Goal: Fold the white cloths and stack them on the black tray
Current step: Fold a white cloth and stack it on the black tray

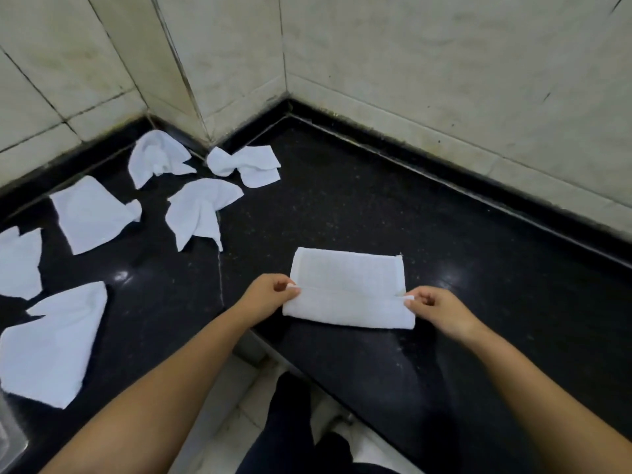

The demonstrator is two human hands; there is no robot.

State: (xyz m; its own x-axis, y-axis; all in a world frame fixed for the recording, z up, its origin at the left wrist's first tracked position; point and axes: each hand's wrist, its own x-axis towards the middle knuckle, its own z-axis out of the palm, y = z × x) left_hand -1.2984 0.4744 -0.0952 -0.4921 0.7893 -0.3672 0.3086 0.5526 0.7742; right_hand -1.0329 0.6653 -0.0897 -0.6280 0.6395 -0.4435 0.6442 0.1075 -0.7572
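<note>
A white cloth [347,285] lies flat on the black stone counter [376,213] in front of me, its near part doubled over into a band. My left hand [270,295] pinches the folded edge's left corner. My right hand [441,309] pinches its right corner. Several unfolded white cloths lie crumpled to the left: one near the corner [155,157], one beside it [246,164], one in the middle [198,210], a flatter one [90,213], one at the left edge [18,261] and a large one near me [51,347]. No black tray is in view.
Tiled walls [410,63] close the counter at the back and right, meeting in a corner. The counter's front edge runs diagonally under my arms, with pale floor and my dark-clothed legs [290,432] below. A metallic edge [10,436] shows at the bottom left.
</note>
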